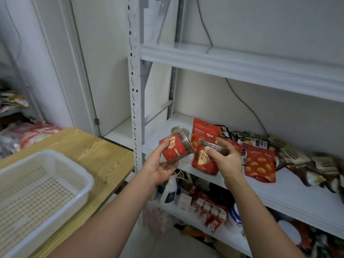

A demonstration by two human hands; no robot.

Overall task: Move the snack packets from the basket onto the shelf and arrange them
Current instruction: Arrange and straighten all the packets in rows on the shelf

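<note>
My left hand [161, 164] grips a red-labelled clear jar [176, 148], tilted, just in front of the white shelf [290, 194]. My right hand [226, 161] holds a second red jar [203, 162] by its lid, upright above the shelf's front edge. A third jar [180, 130] stands on the shelf behind them. Red snack pouches [259, 165] and dark and beige packets [292, 155] lie along the shelf to the right. The white plastic basket [44, 183] sits on the wooden table at lower left, with nothing in it.
A perforated metal upright [136, 108] of the shelving stands between table and shelf. The wooden table [96, 155] reaches nearly to it. A bare shelf board [242, 66] runs above. The lower shelf holds a bottle, red cartons [208, 211] and other goods. Bags are piled at far left.
</note>
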